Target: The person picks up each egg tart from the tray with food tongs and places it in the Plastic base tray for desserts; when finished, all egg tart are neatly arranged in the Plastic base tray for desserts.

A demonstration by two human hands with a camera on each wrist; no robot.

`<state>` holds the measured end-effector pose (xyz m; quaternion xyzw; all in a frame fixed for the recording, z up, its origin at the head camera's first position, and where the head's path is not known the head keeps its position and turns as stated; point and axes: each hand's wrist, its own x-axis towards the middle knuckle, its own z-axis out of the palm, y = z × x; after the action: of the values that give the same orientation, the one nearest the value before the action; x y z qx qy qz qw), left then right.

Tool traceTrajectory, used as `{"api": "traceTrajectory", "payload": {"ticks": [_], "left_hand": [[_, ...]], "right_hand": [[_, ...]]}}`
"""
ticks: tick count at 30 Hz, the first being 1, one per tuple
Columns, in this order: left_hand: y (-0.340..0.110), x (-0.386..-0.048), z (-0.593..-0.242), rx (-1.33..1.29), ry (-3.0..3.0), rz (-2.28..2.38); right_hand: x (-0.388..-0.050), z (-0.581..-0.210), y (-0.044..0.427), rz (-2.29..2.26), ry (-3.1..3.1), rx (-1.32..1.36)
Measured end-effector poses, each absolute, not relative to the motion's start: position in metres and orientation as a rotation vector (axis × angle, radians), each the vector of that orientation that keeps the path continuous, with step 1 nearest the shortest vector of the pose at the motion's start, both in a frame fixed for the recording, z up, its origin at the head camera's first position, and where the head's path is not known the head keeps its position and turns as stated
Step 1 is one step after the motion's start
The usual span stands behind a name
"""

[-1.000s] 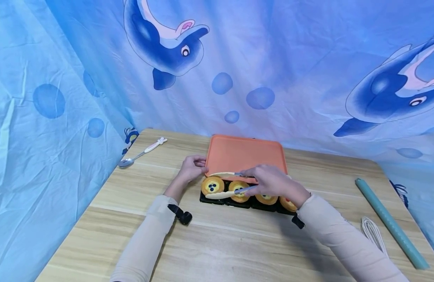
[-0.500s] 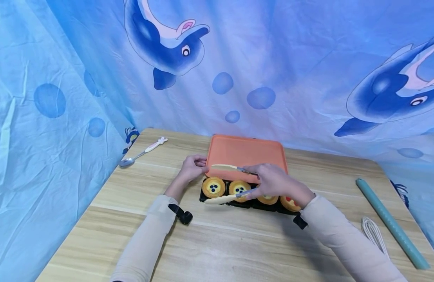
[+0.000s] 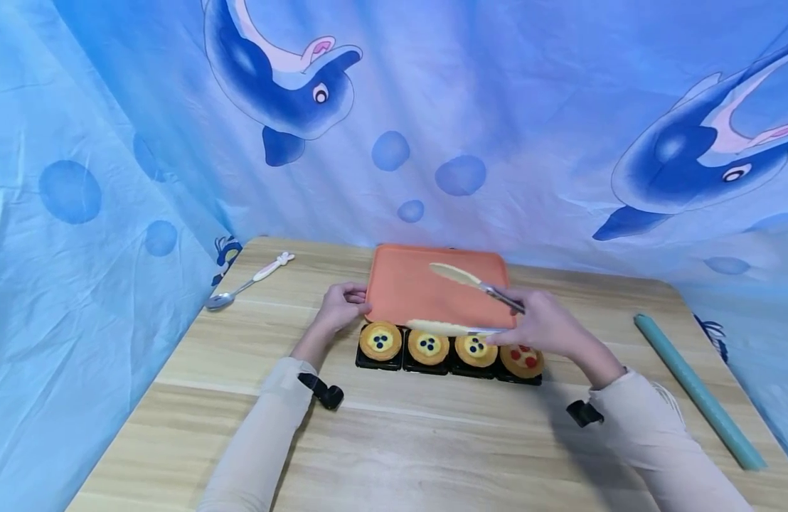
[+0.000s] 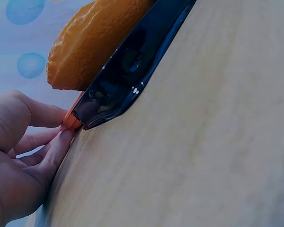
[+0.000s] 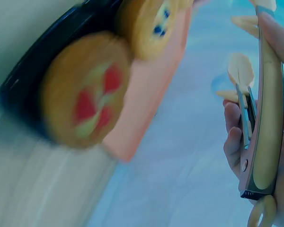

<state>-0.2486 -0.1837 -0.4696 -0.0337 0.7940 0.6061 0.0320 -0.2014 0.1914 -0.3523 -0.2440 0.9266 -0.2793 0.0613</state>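
My left hand [image 3: 339, 307] pinches the left edge of an orange tray [image 3: 403, 281] between thumb and fingers. In the left wrist view, only a sliver of the tray shows there, beside a black plastic holder [image 4: 128, 71]. Tongs with pale tips [image 3: 454, 274] are gripped in my right hand [image 3: 547, 323], their arms spread and nothing between them. They hover over the tray's front part. Along its front edge runs a row of egg tarts in black holders. Three, such as the leftmost tart [image 3: 380, 342], bear dark blue berries; the rightmost tart [image 3: 522, 361] has red pieces, partly behind my right fingers.
A spoon with a white handle [image 3: 266, 272] lies at the table's left. To the right are a teal rod [image 3: 698, 391] and a white cord [image 3: 671, 400], mostly behind my right sleeve. A blue dolphin-print curtain [image 3: 509, 107] hangs behind the table.
My right hand has moved right with the tongs, whose tips have left the leftmost tart and lifted toward the tray. The left hand stays at the tray's edge. The head view has shifted slightly.
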Motion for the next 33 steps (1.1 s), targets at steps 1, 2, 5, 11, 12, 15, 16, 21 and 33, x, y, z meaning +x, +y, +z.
{"api": "traceTrajectory", "payload": {"ticks": [1,2,5,11,12,15,16,21,33], "left_hand": [[-0.185,-0.248,-0.469,-0.109,2.443,1.869],[-0.186,-0.248,-0.469,-0.111,2.445,1.867],[-0.186,-0.247,-0.469,-0.124,2.436,1.863],[-0.187,-0.246,-0.470,-0.106,2.450,1.858],[-0.187,-0.246,-0.470,-0.106,2.452,1.858],[-0.188,-0.246,-0.469,-0.099,2.458,1.853],[-0.188,-0.247,-0.469,-0.096,2.457,1.854],[-0.188,-0.247,-0.469,-0.088,2.448,1.864],[-0.185,-0.248,-0.468,-0.073,2.451,1.862]], "right_hand": [[-0.203,-0.353,0.200,-0.858,2.822,-0.695],[-0.204,-0.355,0.208,-0.862,2.848,-0.665],[-0.206,-0.362,0.233,-0.846,2.932,-0.595],[-0.209,-0.376,0.277,-0.859,2.999,-0.383],[-0.210,-0.378,0.283,-0.865,2.994,-0.349],[-0.213,-0.384,0.299,-0.870,2.990,-0.290],[-0.213,-0.386,0.303,-0.868,2.992,-0.278],[-0.215,-0.397,0.317,-0.788,3.009,-0.175],[-0.212,-0.408,0.324,-0.671,3.015,-0.070]]}}
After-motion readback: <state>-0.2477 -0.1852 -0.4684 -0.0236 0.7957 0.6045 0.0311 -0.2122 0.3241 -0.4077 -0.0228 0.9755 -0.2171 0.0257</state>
